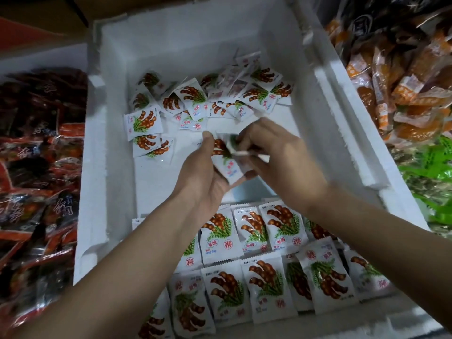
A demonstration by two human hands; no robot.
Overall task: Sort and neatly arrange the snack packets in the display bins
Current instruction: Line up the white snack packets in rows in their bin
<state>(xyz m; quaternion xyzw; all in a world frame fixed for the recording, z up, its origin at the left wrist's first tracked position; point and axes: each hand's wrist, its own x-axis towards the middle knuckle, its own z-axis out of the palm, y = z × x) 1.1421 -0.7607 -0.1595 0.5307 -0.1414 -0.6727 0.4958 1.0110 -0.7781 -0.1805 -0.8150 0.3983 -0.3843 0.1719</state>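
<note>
Left hand (205, 177) sits mid-bin, palm turned up, thumb and fingers curled round a small stack (228, 165) of white packets; right hand (276, 157) meets it from the other side, fingertips pinching the stack's upper edge, which looks like squaring it up or laying one more on. Both hover over the bare floor of the white foam bin (97, 167), not touching it as far as I can tell. Beyond the fingers, a loose pile (208, 101) lies jumbled at the far end, faces every way; nearer the body, tidy rows (256, 243) overlap like tiles. So I'd call this partway: stack in hand, pile left to gather. Risks now: those glossy packets look slick, and a light pinch could let the stack fan out and drop into the bare gap; some in the pile lie turned or upside down, so a hasty gather would put mismatched faces into the rows; and the forearms pass right over the rows, so a dipped wrist could scuff them crooked. Hard to read: blur smears the right fingertips and the top packet, so the count in hand is anyone's guess; the arms cover part of the rows; red packs (36, 167) on the left, orange packs (403, 81) and green packs (435, 172) on the right are cut by the frame
</note>
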